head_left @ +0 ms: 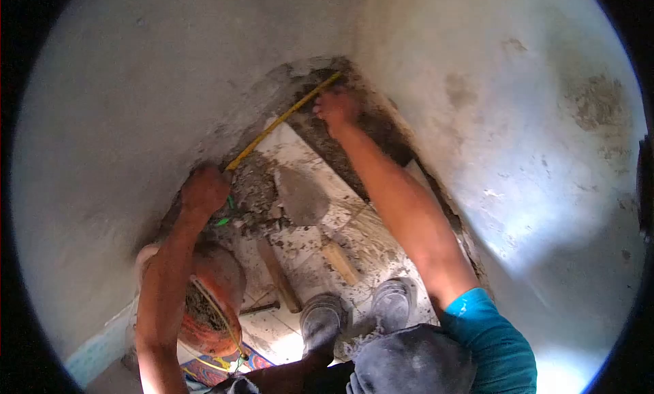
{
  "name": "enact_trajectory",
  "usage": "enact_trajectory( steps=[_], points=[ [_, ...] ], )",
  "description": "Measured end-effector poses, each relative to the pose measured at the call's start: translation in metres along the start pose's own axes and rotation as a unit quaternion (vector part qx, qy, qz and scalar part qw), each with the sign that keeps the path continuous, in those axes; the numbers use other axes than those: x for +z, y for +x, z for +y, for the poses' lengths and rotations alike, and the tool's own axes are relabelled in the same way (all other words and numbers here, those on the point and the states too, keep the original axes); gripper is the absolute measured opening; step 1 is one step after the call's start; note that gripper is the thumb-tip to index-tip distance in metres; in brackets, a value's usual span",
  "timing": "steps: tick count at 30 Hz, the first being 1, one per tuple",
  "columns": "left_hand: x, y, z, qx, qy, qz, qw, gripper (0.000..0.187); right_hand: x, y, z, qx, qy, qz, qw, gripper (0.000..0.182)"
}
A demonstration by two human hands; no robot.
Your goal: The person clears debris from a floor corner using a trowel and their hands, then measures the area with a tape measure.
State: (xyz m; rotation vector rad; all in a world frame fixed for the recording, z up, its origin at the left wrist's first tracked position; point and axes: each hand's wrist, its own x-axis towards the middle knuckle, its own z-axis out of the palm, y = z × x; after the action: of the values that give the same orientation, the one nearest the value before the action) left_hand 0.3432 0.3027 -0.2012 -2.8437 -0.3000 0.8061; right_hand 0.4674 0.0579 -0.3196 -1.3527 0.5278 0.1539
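Note:
A yellow tape measure [283, 118] runs out straight along the foot of the left wall to the dug-out corner. My left hand [206, 188] is closed around its near end; the case is hidden in the grip. Close to the far end of the tape, my right hand [337, 109] is over the dark soil with its fingers curled. It is blurred, and whatever it may hold is hidden. Between my arms lies a trowel, its grey blade [301, 195] dirty and its wooden handle [338, 260] pointing towards my feet.
An orange bucket [231, 275] with rubble inside stands under my left forearm. A wooden tool handle [278, 275] and a thin metal bar [259, 308] lie beside it. Rubble [255, 193] covers part of the white tiles [283, 145]. Walls close in on both sides.

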Motion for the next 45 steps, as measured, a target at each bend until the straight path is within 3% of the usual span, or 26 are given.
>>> enact_trajectory(
  steps=[2,4,5,7,8,10,13,16,20,25,28,32,35,43,45],
  points=[
    [0.015,0.007,-0.012,-0.002,0.011,-0.009,1.000,0.043,0.000,0.010,0.016,-0.030,-0.042,0.010,0.999,0.021],
    [0.058,0.031,-0.041,0.100,0.070,0.074,0.990,0.044,0.001,-0.013,-0.014,0.044,-0.006,-0.027,0.999,0.022],
    [0.046,0.025,-0.030,0.102,0.070,0.074,0.989,0.044,-0.001,-0.018,-0.022,0.044,-0.005,-0.024,0.999,0.022],
    [0.010,0.003,-0.005,-0.009,0.004,0.023,1.000,0.043,0.001,-0.024,-0.031,0.079,0.018,-0.029,0.996,0.021],
    [0.012,0.005,-0.007,-0.012,0.005,0.024,1.000,0.043,0.002,-0.020,-0.025,0.080,0.020,-0.031,0.996,0.021],
    [0.021,0.009,-0.013,0.027,0.039,0.049,0.998,0.043,0.003,-0.011,-0.015,0.050,-0.027,-0.042,0.997,0.019],
    [0.004,0.001,-0.004,0.012,0.013,0.000,1.000,0.041,0.003,-0.014,-0.020,0.043,-0.013,-0.034,0.998,0.017],
    [0.006,0.001,-0.002,-0.003,0.020,0.023,1.000,0.040,0.008,-0.006,-0.006,0.037,0.016,0.007,0.999,0.018],
    [0.010,0.006,-0.005,-0.011,0.030,0.016,0.999,0.040,0.006,-0.014,-0.023,0.069,-0.018,-0.019,0.997,0.019],
    [0.012,0.006,-0.004,0.001,0.026,0.038,0.999,0.039,0.006,-0.008,-0.012,0.082,0.115,-0.029,0.990,0.018],
    [0.003,0.003,-0.003,0.019,0.006,0.004,1.000,0.040,0.006,-0.008,-0.015,0.068,0.026,-0.028,0.997,0.018],
    [0.007,0.005,-0.004,0.003,0.016,-0.013,1.000,0.042,0.008,-0.008,-0.012,0.050,0.066,-0.020,0.996,0.018],
    [0.016,0.008,-0.010,0.059,0.030,0.052,0.996,0.039,0.009,-0.010,-0.016,0.041,0.087,-0.023,0.995,0.017],
    [-0.004,0.006,0.007,0.016,0.031,-0.039,0.999,0.039,0.002,-0.006,-0.010,0.022,0.023,-0.040,0.999,0.015],
    [-0.010,0.002,0.009,0.009,0.007,-0.036,0.999,0.039,0.001,0.002,0.001,0.036,0.065,-0.034,0.997,0.014]
  ],
)
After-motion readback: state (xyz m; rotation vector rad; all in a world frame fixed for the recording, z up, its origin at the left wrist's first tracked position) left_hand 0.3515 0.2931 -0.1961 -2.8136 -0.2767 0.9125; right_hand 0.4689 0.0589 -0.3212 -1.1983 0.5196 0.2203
